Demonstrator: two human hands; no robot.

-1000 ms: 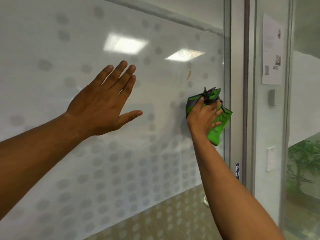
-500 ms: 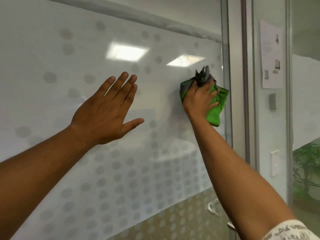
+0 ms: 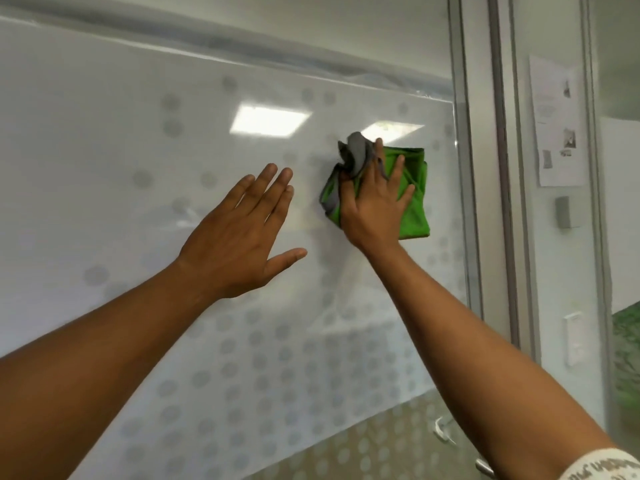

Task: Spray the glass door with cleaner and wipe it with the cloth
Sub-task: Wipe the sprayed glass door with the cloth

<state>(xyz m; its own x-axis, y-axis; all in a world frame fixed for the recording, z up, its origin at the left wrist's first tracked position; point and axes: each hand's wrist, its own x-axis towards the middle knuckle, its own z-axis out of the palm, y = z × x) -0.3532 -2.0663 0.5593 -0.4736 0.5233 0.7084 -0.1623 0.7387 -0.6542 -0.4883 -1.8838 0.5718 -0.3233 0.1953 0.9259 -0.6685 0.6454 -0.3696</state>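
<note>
The spraying looks done and this is the wiping step: the right hand [image 3: 372, 206] lies flat with fingers spread, pressing a folded green cloth [image 3: 412, 192] with a grey edge against the frosted, dotted glass door [image 3: 138, 140], high up and near its right-hand side. The left hand [image 3: 239, 244] is open and empty, fingers together and thumb out, set flat towards the pane just beside the cloth; whether the palm actually touches the glass I cannot tell. No spray bottle is in sight. The next stroke, I'd judge, wants steady pressure and a sweep leftward or downward, since the door's metal frame [image 3: 467, 202] stands close to the cloth's right edge and the top of the frosted band is not far above. To the left and below there is plenty of uncovered glass, though the left hand sits in the path of a leftward pass, and the door handle [image 3: 443, 433] waits low down.
</note>
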